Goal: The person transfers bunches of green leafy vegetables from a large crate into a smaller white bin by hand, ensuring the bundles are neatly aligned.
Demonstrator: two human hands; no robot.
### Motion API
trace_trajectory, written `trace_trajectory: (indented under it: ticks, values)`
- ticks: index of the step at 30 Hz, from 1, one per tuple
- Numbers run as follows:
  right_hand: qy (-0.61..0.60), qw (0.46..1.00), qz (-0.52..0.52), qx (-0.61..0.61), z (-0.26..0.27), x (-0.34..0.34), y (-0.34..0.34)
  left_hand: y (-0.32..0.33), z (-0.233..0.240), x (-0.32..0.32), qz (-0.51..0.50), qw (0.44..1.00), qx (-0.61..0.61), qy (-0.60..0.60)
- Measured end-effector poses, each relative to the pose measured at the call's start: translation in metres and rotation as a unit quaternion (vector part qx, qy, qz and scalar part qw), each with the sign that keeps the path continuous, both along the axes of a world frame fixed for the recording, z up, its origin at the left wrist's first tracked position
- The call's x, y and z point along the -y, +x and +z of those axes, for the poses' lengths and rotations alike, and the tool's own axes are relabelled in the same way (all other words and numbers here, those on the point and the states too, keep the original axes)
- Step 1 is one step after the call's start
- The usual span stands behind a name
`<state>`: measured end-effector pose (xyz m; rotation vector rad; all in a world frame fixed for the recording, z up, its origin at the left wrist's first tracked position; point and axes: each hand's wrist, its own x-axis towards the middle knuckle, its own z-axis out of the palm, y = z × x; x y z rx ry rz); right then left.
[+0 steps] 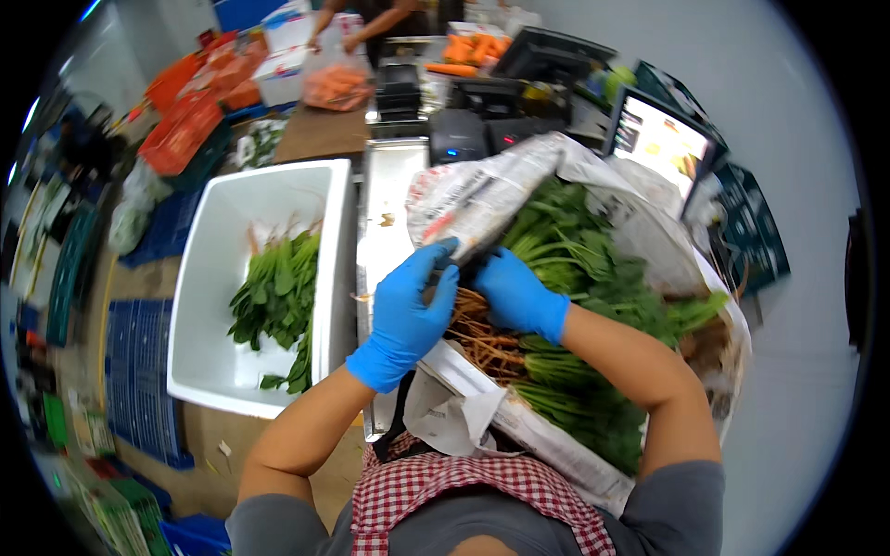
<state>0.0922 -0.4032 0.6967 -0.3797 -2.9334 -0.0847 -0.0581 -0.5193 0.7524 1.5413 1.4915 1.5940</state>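
Blue gloves cover both hands. My left hand [413, 313] is at the near edge of a printed white wrapping [480, 201], finger and thumb tips against it; whether they pinch it is unclear. My right hand [521, 295] reaches in beside it among leafy greens [570, 250], its fingers curled and the tips hidden. Below the hands lie thin brown roots [490, 351] of bunched greens, whose stems and leaves [577, 396] spread right. The wrapping surrounds the greens. Left of my hands, a white foam box [261, 184] contains a few rooted leafy bunches [278, 285].
A metal tray [393, 181] runs beside the foam box. Beyond the wrapping stand black devices [457, 135] and a lit screen [660, 142]. At the back, a person's hands [351, 43] are at a bag of carrots [337, 87]. A blue pallet [139, 368] lies on the floor.
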Motion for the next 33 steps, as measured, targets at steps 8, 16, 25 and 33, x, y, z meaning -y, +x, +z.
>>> trace_trajectory:
  ticks: [8, 16, 25, 33]
  values:
    - [-0.029, 0.990, -0.134, -0.038, 0.100, 0.042, 0.092, 0.009, -0.008, -0.006, -0.025, 0.975, -0.218, 0.020]
    - [0.044, 0.738, -0.590, -0.323, 0.155, 0.155, 0.447, 0.007, -0.022, -0.003, -0.003, 0.986, -0.162, 0.043]
    - [-0.199, 0.622, -0.548, -0.522, -0.047, 0.108, 0.608, 0.260, 0.041, 0.102, -0.008, 0.943, -0.333, -0.011]
    - [-0.334, 0.510, -0.548, -0.573, -0.189, 0.075, 0.642, 0.411, 0.032, 0.178, -0.022, 0.919, -0.318, -0.233]
